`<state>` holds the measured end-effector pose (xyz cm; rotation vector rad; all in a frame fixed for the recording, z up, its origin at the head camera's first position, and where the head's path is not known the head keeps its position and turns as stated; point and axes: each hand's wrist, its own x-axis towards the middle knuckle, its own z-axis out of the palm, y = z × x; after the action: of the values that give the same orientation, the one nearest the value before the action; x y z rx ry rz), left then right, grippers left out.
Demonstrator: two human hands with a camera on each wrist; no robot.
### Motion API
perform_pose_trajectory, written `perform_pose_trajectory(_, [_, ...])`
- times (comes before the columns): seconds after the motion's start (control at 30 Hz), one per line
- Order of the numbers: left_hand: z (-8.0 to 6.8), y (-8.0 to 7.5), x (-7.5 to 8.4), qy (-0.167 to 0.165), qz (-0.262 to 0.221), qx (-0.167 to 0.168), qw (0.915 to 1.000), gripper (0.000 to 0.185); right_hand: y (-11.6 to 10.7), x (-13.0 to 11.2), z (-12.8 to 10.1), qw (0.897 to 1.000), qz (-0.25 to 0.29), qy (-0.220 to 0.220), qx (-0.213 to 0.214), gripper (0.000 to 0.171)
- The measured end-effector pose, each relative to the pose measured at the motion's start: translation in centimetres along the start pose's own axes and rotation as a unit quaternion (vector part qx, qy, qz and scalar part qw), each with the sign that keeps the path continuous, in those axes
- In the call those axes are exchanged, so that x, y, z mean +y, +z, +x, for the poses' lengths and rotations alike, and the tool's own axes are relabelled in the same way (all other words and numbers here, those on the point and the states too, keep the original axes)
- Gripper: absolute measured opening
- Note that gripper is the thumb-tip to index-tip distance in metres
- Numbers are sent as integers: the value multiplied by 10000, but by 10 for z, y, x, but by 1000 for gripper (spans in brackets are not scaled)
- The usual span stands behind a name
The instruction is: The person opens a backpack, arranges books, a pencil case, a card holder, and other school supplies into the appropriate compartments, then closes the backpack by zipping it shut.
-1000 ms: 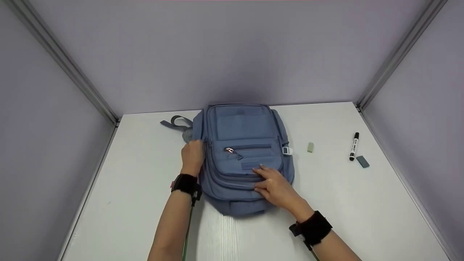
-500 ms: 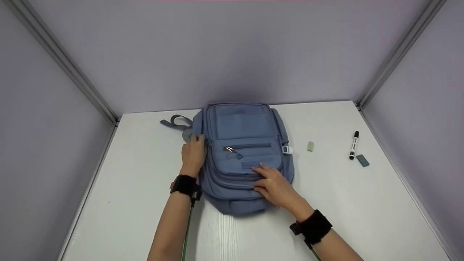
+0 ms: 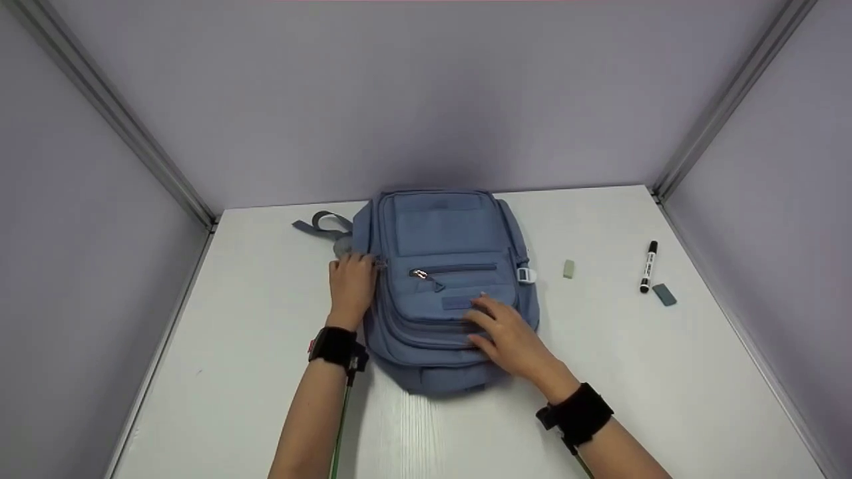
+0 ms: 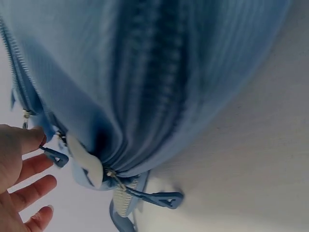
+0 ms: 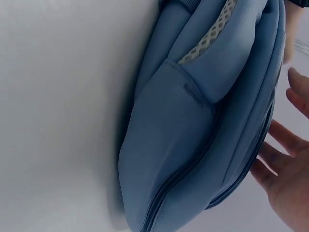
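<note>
Your left hand (image 3: 351,285) is lying relaxed against the blue fabric backpack (image 3: 442,279), fingertips partly hiding its side zipper; your right hand (image 3: 506,336) is resting flat, grasping nothing.

The backpack (image 3: 444,279) was matt blue woven cloth with ribbed zip tape and blue plastic pullers (image 4: 161,198); a grey mesh pocket (image 5: 208,37) showed on its side. The surface (image 3: 266,372) was smooth, matt white. The marker (image 3: 648,265) looked like glossy plastic.
</note>
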<state>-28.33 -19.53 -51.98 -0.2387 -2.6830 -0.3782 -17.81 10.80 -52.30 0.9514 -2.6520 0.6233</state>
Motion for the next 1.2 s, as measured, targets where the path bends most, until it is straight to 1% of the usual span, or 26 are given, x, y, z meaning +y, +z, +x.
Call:
perform_pose_trajectory(0.07, [-3,-3,1,66,-97,152,9998,10,0,4,2,9993,-317,78,198,41])
perform_pose_trajectory(0.13, [-7,-6,2,125,-239,236,9994,11,0,8,4,9973,-611,145,377,50])
perform_pose_trajectory(0.23, [-12,-8,6,138,-491,170,9986,13,2,13,6,9953,-832,211,455,57])
perform_pose_trajectory(0.3, [-15,-9,9,69,-689,89,9976,11,4,17,6,9955,-855,226,336,58])
perform_pose_trajectory(0.37, [-18,-8,11,25,-776,46,9970,8,6,18,6,9960,-842,262,118,58])
perform_pose_trajectory(0.5, [-21,-4,14,17,-780,62,9969,14,11,18,6,9952,-824,411,-319,55])
perform_pose_trajectory(0.6, [-24,-1,15,31,-742,155,9971,17,12,17,7,9943,-776,560,-470,52])
perform_pose_trajectory(0.77, [-27,-1,18,128,-767,318,9965,18,13,16,8,9924,-716,769,-634,52])
perform_pose_trajectory(1.0, [-32,-2,21,73,-746,287,9968,19,14,17,8,9929,-639,786,-617,52])
perform_pose_trajectory(1.2, [-38,-6,20,105,-864,311,9957,17,14,16,9,9931,-605,796,-616,51])
